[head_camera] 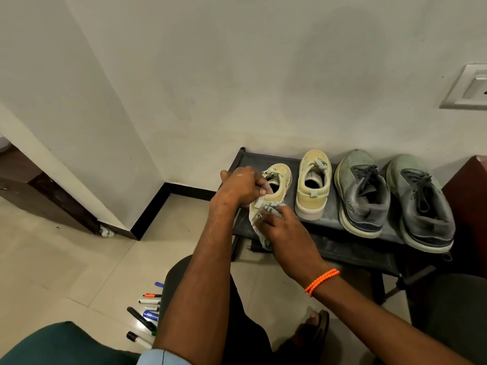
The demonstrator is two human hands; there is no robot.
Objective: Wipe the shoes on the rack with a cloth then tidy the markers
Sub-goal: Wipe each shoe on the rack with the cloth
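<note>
Pale painted walls meet in a corner with a black skirting strip above cream floor tiles, and a low dark metal shoe rack point(266, 159) stands against the far wall at the right. Four shoes sit on its top shelf: a cream-yellow canvas sneaker point(279, 180) at the left end, its matching cream-yellow partner point(313, 185) just beside it, then a pair of dusty grey lace-up running shoes point(363, 196) further right. The left hand point(242, 184) curls its fingers into the collar of the leftmost sneaker, holding it tilted at the rack's near edge. The right hand point(279, 227), an orange beaded band on its wrist, presses a crumpled pale grey cloth point(263, 219) against that sneaker's heel, fingers bent over the fabric. Near left on the floor, assorted loose marker pens point(147, 314) lie scattered beside the person's knee. A white wall switch plate point(469, 88) shows at the far right.
</note>
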